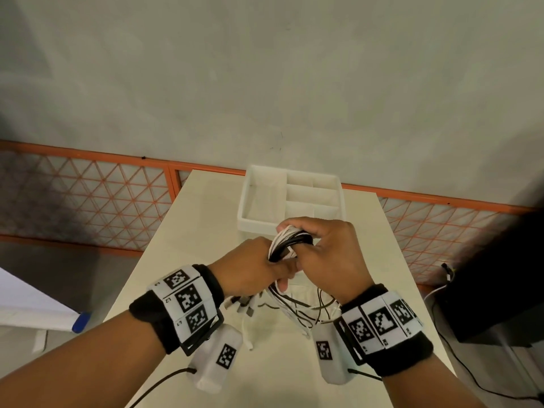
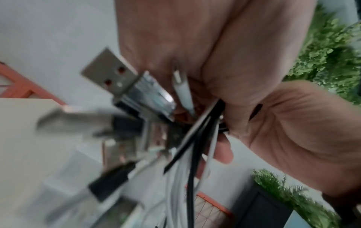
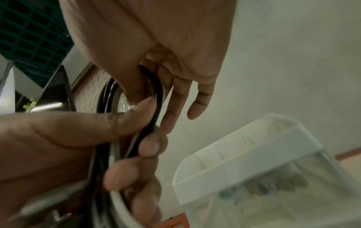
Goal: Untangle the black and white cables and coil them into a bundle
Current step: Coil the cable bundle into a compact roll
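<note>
Left hand (image 1: 253, 267), right hand (image 1: 329, 254), fingers curled

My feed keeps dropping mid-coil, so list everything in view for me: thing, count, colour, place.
cables: several, black and white, looped in both hands above the table, loose ends hanging below
plugs: several, silver USB ends, dangling under the left hand
tray: one, white, divided, far end of table, behind the hands
table: one, cream, under the hands
fence: orange lattice, beyond the table
plants: green, seen in the left wrist view
wristbands: two, black with coded tags
left hand: grips the cables
right hand: grips the cables
</note>
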Tool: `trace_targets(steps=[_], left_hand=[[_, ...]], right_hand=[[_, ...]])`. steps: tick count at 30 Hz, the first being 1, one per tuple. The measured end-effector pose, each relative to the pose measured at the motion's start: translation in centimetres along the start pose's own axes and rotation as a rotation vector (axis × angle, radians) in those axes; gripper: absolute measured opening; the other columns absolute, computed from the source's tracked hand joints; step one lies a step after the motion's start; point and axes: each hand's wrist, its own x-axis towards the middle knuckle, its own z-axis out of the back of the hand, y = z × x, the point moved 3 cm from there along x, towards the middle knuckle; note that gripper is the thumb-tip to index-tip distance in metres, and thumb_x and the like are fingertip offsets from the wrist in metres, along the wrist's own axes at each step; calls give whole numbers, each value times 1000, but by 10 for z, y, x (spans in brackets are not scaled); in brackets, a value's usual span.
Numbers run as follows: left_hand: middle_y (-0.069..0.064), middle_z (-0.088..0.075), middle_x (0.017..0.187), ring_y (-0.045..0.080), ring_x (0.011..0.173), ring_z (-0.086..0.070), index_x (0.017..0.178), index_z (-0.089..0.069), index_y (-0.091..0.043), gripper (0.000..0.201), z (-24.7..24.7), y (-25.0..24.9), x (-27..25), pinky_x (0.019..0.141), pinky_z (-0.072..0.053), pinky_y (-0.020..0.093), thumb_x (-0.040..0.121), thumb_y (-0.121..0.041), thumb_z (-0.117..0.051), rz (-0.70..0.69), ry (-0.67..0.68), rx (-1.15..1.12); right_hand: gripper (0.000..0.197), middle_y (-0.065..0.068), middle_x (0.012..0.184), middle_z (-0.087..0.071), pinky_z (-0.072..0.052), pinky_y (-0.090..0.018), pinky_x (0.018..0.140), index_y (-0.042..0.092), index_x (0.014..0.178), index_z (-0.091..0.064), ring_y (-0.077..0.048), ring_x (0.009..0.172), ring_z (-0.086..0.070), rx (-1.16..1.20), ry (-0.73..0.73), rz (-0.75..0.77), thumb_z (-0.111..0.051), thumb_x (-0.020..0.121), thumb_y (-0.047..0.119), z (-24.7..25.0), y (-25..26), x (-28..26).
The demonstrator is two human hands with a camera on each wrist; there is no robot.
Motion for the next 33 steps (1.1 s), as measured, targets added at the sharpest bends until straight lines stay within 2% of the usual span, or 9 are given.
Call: trace_targets(steps=[4,8,11,13,16,19,26,29,33], left_hand=[[2,-75,77,24,78,-70,82,-74,-15,49,12,2,0,84,-55,43,98,-50,-45,-62,-100,-76],[0,-78,87,10,86,-73,82,-73,-20,46,25,-7,-2,93,-51,32,100,-48,-41,-129,-117,-214],[-7,-78,94,5,94,-71,87,-72,-30,39,29,-10,-4,98,-48,28,96,-51,-40,-135,-73,-180],[-11,-77,101,3,100,-69,92,-72,-36,37,32,-6,-7,101,-46,29,93,-55,-40,-125,-60,-144],[-19,-71,107,-4,107,-62,103,-74,-40,41,36,0,-11,100,-43,19,91,-60,-40,-105,-61,-35],[-22,-67,107,-9,106,-58,107,-73,-44,41,40,-1,-13,91,-42,8,88,-63,-43,-109,-64,34],[2,-79,95,16,95,-74,92,-72,-18,19,37,-6,-14,95,-54,34,94,-31,-59,-229,-170,-319],[6,-68,66,24,66,-69,81,-61,-10,26,40,-8,-14,74,-57,36,91,-34,-59,-201,-208,-666],[-5,-30,46,9,36,-34,74,-54,-12,33,37,0,-12,46,-44,26,89,-40,-63,-13,-80,-1141]], right_hand=[[59,15,104,-74,-48,-29,103,27,135,-59,-15,112,-67,174,203,-65,-67,83,0,-6,-14,-7],[74,23,132,-62,-39,-18,107,30,145,-49,12,119,-54,-46,465,-209,-80,79,19,-29,-43,-23],[20,13,79,-66,-42,-16,68,13,93,-74,5,67,-52,-175,382,-243,-78,83,31,-37,-57,-27],[36,2,54,-54,-38,-25,54,9,64,-64,-9,48,-44,-181,367,-264,-74,87,35,-38,-65,-29],[39,-12,63,-70,-52,-31,61,14,66,-72,-21,56,-65,-175,355,-305,-71,88,46,-35,-69,-29],[45,-6,58,-69,-48,-23,54,7,62,-70,-7,47,-58,-148,294,-269,-74,87,45,-33,-71,-28],[45,12,44,-56,-39,-14,50,20,55,-64,-2,41,-49,-187,317,-341,-73,85,53,-27,-81,-28],[52,9,40,-54,-39,-15,45,20,50,-60,-2,36,-47,-249,305,-454,-71,85,56,-20,-91,-32],[47,5,45,-53,-43,-27,51,18,47,-53,-9,42,-47,-308,224,-493,-74,86,33,-5,-107,-30]])
